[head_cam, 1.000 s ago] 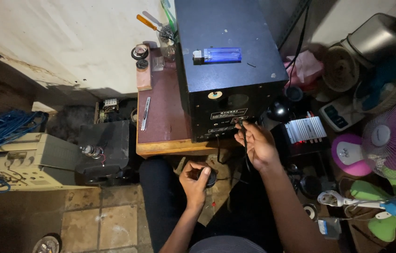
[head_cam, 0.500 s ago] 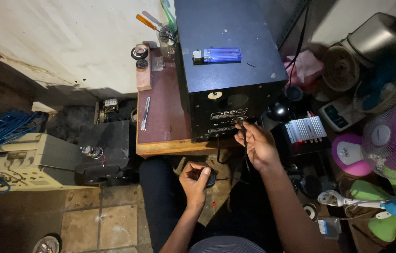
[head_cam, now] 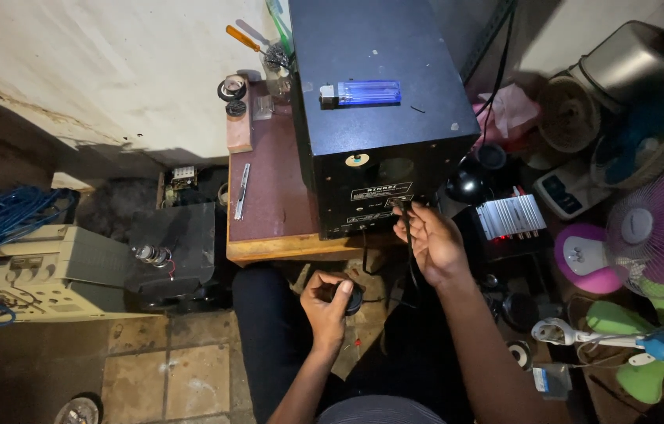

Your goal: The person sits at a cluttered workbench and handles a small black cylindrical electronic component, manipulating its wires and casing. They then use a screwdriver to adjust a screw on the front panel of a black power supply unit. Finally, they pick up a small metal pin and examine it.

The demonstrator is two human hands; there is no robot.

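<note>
A: What is the left hand (head_cam: pixel 330 302) doing, low in the middle of the frame?

B: It is curled around a small round black part (head_cam: pixel 351 297), fingers wrapped over its rim, held above the person's lap just below the edge of the surface (head_cam: pixel 269 196).

A: And the right hand (head_cam: pixel 432 239)?

B: It sits a little higher and to the right, fingertips pinched on a thin black wire (head_cam: pixel 410 251) that hangs down from the back panel of the black box (head_cam: pixel 379 118). The fingers are touching the lower edge of that panel; I cannot tell which terminal the wire meets.

A: Where is the box?

B: It stands on the surface in the upper middle of the frame, and a blue lighter (head_cam: pixel 362 93) lies on its top.

A: What lies around it?

B: Left of the box on the surface, a slim metal tool (head_cam: pixel 242 191) lies lengthwise, with rolls of tape (head_cam: pixel 231 88) farther up. To the right there is a finned silver unit (head_cam: pixel 511 216), then a pink fan (head_cam: pixel 658 235) at the right edge. At the far left, a coil of blue cable (head_cam: pixel 2 228) rests on a beige machine (head_cam: pixel 49 271).
</note>
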